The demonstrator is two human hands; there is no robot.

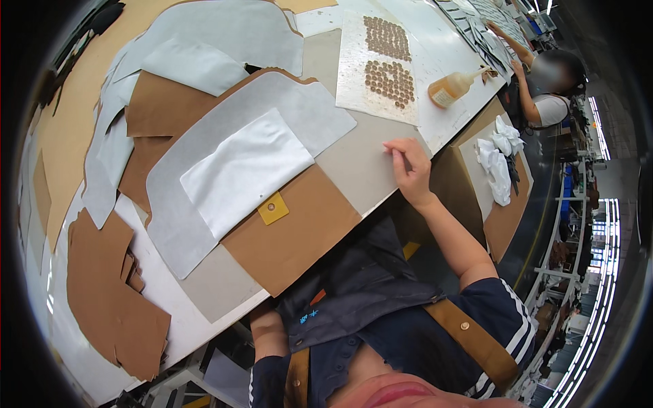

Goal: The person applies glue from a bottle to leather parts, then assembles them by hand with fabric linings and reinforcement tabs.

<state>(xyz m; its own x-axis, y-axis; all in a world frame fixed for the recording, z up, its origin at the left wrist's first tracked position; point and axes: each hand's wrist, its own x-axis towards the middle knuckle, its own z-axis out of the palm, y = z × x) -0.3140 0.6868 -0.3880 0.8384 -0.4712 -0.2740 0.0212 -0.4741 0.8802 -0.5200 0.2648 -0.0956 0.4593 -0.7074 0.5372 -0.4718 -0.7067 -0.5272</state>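
Observation:
My right hand (413,170) is raised over the table's near edge, to the right of the work. Its fingers are bent and pinched toward the thumb; anything between the tips is too small to make out. Below the table edge my left forearm (267,331) shows, but the hand is hidden. In front of me lies a brown leather-like panel (299,231) that slightly overhangs the edge. On it rests a small yellow square (273,209) with a round metal snap. A white cloth-like piece (248,170) lies beside the square, partly over a large pale grey curved panel (177,224).
Brown cut panels (115,292) are stacked at the left, with more grey-backed panels (224,34) behind. A white board (347,81) holds rows of small round discs. Nearby stands a yellowish squeeze bottle (450,88). Another person (554,88) works at the far right, beyond white plastic bags (500,160).

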